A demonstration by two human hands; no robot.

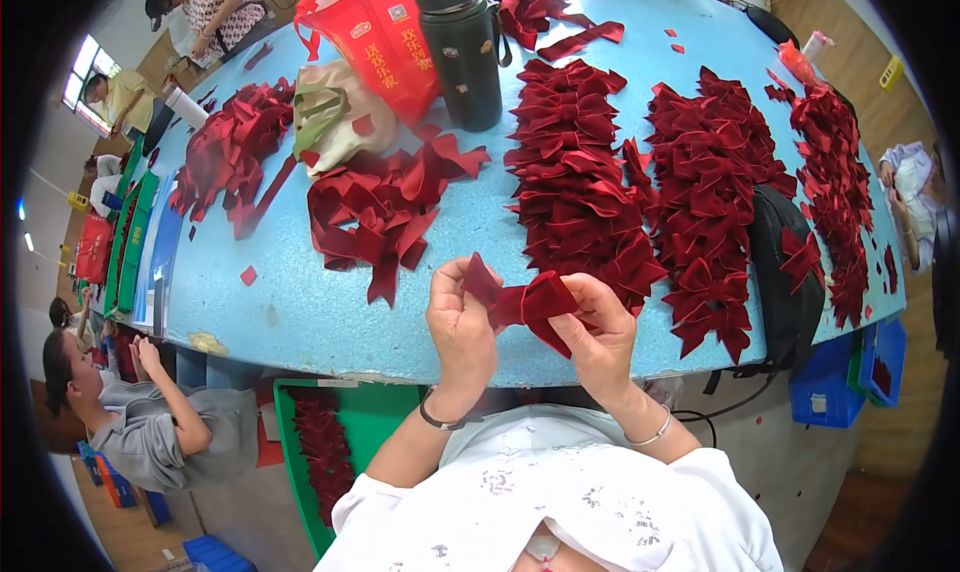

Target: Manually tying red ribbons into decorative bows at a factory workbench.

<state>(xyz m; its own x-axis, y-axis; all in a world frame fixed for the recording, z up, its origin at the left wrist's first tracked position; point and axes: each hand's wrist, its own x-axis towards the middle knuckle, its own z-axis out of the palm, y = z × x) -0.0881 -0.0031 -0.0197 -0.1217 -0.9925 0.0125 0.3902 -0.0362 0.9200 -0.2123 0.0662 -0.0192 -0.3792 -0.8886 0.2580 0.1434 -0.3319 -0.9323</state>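
Both my hands hold one dark red velvet ribbon piece [528, 302] just above the near edge of the light blue table [300, 312]. My left hand [458, 322] pinches its left end, which sticks up. My right hand [600, 334] grips the folded right part between thumb and fingers. Beyond my left hand lies a loose heap of cut red ribbon strips [375, 212]. Rows of finished red bows [580, 187] lie in front of my right hand, with a further pile of bows [712, 197] to their right.
A dark flask [462, 47] and a red bag [380, 32] stand at the back. A black bag [790, 272] hangs off the table's right edge. A green crate [370, 422] with red pieces sits below. A seated person [140, 412] is at left, others around.
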